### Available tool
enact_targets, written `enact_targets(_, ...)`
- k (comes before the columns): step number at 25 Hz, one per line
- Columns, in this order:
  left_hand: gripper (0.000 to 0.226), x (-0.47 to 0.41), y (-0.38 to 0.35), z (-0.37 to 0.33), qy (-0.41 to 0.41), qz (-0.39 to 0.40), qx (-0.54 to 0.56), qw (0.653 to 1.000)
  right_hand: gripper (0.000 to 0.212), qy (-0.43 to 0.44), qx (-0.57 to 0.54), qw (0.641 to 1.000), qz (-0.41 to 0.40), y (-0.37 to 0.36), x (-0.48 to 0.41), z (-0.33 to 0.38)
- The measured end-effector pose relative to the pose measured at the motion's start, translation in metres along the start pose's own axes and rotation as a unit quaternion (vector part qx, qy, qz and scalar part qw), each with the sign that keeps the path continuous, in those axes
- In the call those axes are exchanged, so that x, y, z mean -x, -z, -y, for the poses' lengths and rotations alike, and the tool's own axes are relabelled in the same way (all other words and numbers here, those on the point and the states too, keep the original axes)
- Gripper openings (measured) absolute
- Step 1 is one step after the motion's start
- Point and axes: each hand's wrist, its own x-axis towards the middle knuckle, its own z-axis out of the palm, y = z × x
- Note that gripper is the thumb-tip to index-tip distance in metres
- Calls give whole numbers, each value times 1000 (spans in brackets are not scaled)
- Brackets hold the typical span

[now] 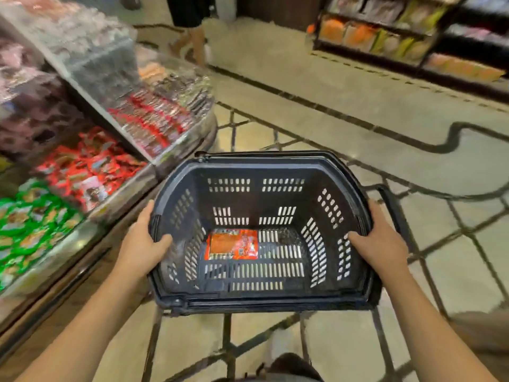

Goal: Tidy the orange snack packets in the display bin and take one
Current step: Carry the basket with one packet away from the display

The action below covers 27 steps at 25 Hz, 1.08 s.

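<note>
In the near-left part of the basket's floor, that's where the orange snack packet (232, 244) is lying flat, face up. It sits closer to the left wall than the right and it's the only thing in there.

The black plastic basket (261, 158) is held up in front of the person with both hands. The left hand (143, 238) is clamped on the left rim, thumb hooked over to the inside and the fingers round the outside. The right hand (380, 241) does the same on the right rim, thumb inside. So the hands are well apart, one per side, each wrapped on the rim. A black handle (394, 213) hangs down off the basket's right side.

Just beside the basket's far-left corner there's a display counter (124, 199) with clear dividers. One bin holds red packets (88, 166) and the one nearer the person has green packets (30, 219). Further along are more red and dark ones (154, 119), pretty blurry.

Underneath is a pale tiled floor (330, 111) with dark lines. Off past the basket's far-right corner are shelves (399, 37) of orange and green bags, and someone else's legs (190, 42) show at the top.
</note>
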Motion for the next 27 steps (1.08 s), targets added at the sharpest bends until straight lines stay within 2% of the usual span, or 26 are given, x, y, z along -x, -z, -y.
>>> enact_targets(5,83,-64,-80,-144,-82,43,-17,996,93,-96,-35,993,-63,74,-50,-78)
enact_targets(10,79,-138,-182,-281,-199,110,-17,974,92,-183,-75,970,-139,130,-104,-154)
enact_targets(14,77,-217,-288,-386,-253,175,-33,951,90,-266,-83,942,-188,158,-173,-207)
enact_targets(17,65,-271,-374,-463,-273,214,-39,937,90,-313,-94,922,-206,174,-234,-240)
enact_targets(20,65,-318,-450,-558,-335,288,-17,897,91,-368,-105,894,-232,202,-288,-261)
enact_targets(23,80,-345,-517,-657,-387,361,10,849,92,-423,-110,861,-259,244,-325,-287)
enact_targets(25,88,-343,-558,-718,-419,373,-8,827,91,-467,-125,831,-275,263,-340,-306)
enact_targets(27,84,-334,-607,-776,-437,394,-29,808,91,-504,-136,800,-297,282,-355,-337)
